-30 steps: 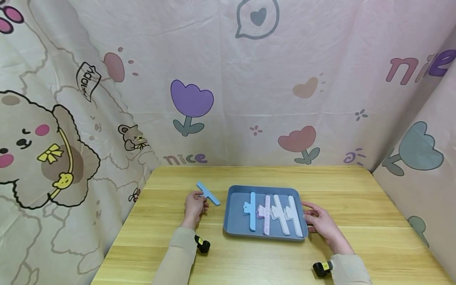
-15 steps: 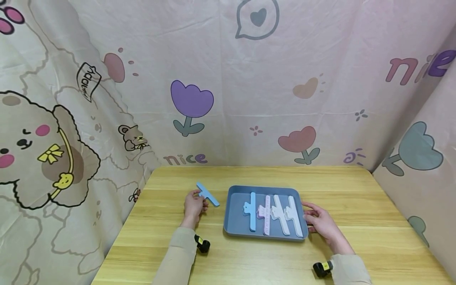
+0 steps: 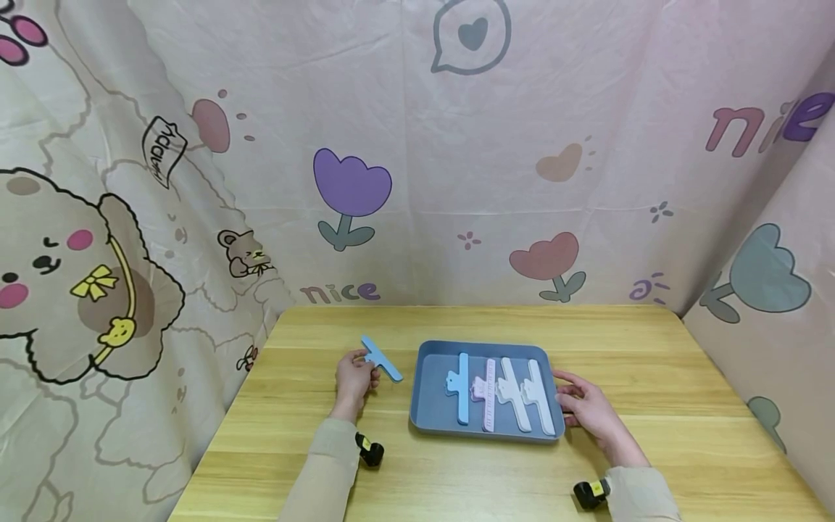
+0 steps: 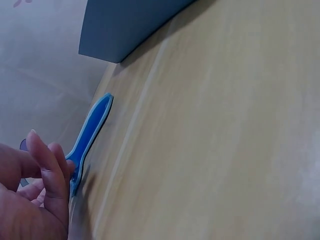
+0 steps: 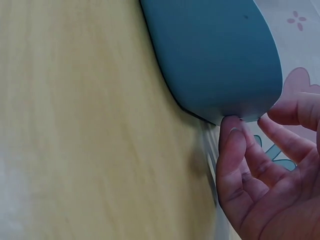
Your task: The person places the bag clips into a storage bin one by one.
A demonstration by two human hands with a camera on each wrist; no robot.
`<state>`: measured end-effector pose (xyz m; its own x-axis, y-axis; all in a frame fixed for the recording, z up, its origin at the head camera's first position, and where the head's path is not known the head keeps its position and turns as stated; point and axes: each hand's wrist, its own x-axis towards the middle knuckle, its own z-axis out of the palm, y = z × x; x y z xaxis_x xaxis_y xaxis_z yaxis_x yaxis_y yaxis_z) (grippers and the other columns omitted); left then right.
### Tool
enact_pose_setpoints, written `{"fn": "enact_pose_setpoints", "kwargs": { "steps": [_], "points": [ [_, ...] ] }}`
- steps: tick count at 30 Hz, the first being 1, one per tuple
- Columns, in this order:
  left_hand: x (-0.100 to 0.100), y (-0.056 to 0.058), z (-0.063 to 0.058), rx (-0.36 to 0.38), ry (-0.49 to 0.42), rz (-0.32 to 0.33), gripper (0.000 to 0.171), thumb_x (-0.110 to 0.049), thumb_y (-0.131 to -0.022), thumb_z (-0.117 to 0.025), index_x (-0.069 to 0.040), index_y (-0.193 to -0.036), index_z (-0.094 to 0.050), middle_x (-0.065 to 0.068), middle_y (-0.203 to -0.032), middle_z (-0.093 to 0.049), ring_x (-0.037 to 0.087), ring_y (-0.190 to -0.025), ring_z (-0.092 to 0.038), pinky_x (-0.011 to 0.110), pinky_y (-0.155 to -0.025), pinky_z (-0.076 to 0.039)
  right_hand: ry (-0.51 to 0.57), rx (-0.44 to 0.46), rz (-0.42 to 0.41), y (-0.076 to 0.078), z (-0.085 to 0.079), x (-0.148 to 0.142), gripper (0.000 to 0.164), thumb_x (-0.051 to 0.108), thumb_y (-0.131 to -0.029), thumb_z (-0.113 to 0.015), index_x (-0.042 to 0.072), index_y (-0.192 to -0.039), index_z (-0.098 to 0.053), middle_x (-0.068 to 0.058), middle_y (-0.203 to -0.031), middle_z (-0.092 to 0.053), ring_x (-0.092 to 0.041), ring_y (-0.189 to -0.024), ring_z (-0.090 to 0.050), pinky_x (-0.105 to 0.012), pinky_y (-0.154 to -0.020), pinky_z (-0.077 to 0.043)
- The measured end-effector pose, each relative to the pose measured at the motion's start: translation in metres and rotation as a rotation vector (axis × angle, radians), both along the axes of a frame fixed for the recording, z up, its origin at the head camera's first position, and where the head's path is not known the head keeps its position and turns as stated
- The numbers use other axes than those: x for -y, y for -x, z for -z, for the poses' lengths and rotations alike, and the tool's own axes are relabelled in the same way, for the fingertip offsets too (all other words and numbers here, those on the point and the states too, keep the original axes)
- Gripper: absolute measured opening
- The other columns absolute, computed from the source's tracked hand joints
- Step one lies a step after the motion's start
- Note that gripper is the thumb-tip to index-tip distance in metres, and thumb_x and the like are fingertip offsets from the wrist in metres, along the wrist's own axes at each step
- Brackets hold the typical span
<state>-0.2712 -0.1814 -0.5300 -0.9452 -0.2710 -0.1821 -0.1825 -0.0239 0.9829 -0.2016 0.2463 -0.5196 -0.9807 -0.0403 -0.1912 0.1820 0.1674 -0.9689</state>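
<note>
My left hand (image 3: 356, 379) pinches a light blue bag clip (image 3: 381, 358) left of the tray, holding it by its small grip part. In the left wrist view the clip's long bar (image 4: 92, 127) slants close over the table, away from the fingertips. Inside the shallow grey-blue tray (image 3: 427, 428) lie several clips: a blue clip (image 3: 462, 388), a pink clip (image 3: 489, 395) and two white ones, of which the rightmost white clip (image 3: 541, 395) is by the wall. My right hand (image 3: 590, 409) touches the tray's right outer wall, its slightly bent fingertips (image 5: 231, 127) against it.
The wooden table (image 3: 470, 482) carries the tray near its middle. A patterned curtain (image 3: 417, 246) hangs behind the table and along both sides. Black wrist cameras sit on both sleeves, the left camera (image 3: 370, 451) and the right camera (image 3: 591, 494).
The blue clip in my left hand has shifted and turned very slightly, its near end a little lower. My right hand, the tray and the clips in it stay put.
</note>
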Motion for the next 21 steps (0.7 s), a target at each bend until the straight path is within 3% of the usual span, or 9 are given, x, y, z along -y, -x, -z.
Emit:
{"fn": "enact_pose_setpoints", "kwargs": {
  "steps": [14, 21],
  "points": [
    [0.004, -0.007, -0.015, -0.046, 0.02, -0.024, 0.043, 0.001, -0.088, -0.05, -0.002, -0.131, -0.042, 0.021, -0.096, -0.055, 0.037, -0.076, -0.058, 0.039, -0.054, -0.051, -0.023, -0.005, 0.002, 0.0, 0.002, 0.0, 0.048, 0.01, -0.093, -0.05, 0.008, -0.139, -0.036, -0.026, -0.123, -0.043, -0.028, -0.085, -0.06, -0.037, -0.062, -0.052],
    [0.0, -0.009, -0.025, -0.08, 0.018, -0.016, 0.043, 0.001, -0.085, -0.054, -0.002, -0.127, -0.047, 0.018, -0.089, -0.057, 0.03, -0.068, -0.059, 0.029, -0.046, -0.049, -0.019, -0.006, -0.001, 0.001, 0.002, 0.0, 0.049, 0.008, -0.092, -0.05, 0.008, -0.139, -0.035, -0.026, -0.124, -0.042, -0.027, -0.085, -0.06, -0.037, -0.062, -0.051]
  ]
}}
